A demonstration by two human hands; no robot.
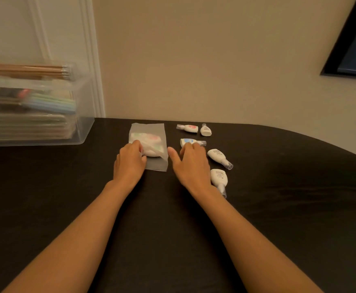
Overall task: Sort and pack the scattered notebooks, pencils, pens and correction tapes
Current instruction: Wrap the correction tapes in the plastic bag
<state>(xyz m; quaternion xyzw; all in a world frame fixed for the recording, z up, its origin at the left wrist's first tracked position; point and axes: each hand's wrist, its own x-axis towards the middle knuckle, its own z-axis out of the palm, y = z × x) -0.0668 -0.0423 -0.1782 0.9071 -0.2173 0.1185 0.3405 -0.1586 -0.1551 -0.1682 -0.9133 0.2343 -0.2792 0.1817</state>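
Note:
A frosted plastic pouch (151, 132) lies on the black table, with several correction tapes showing through it. My left hand (129, 160) holds the pouch's near left edge. My right hand (190, 163) reaches forward with its fingers spread, fingertips touching a blue-and-white correction tape (188, 141). Loose correction tapes lie to the right: a red-marked one (188, 128), a white one (206, 130), another white one (218, 156) and one (219, 178) beside my right wrist.
A clear plastic storage box (81, 127) stands at the back left and holds notebooks, pastel pens (52, 102) and a case of pencils (31, 70) on top. The black table (278, 208) ends at the wall behind.

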